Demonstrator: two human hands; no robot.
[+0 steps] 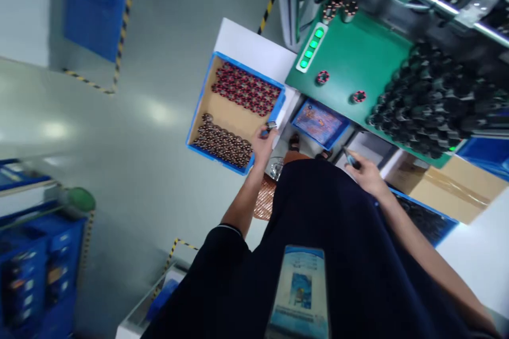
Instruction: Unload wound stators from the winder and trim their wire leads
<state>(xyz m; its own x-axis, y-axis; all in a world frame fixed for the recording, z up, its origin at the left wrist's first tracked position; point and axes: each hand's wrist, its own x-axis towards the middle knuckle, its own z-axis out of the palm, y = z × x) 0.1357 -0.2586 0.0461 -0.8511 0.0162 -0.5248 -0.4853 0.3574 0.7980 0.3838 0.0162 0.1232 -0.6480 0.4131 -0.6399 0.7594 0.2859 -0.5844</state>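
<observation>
My left hand (262,147) is closed on a small motor stator (270,125), held at the right edge of a blue-rimmed bin (198,100). Inside the bin, red-and-dark stators (246,89) fill the far side and copper-coloured stators (222,143) the near side, with bare cardboard between. My right hand (366,174) is closed around a small blue-handled hand tool (352,160), in front of the green work surface. Its exact kind is too blurred to tell. Two red-topped stators, one (323,78) on the left and one (358,97) on the right, stand near the green surface's front edge.
A large heap of black parts (433,100) covers the right of the green surface (358,53). Several stators (336,8) and a strip of green-lit buttons (312,47) are at its left. Below are a blue tray (330,143) and a cardboard box (457,185).
</observation>
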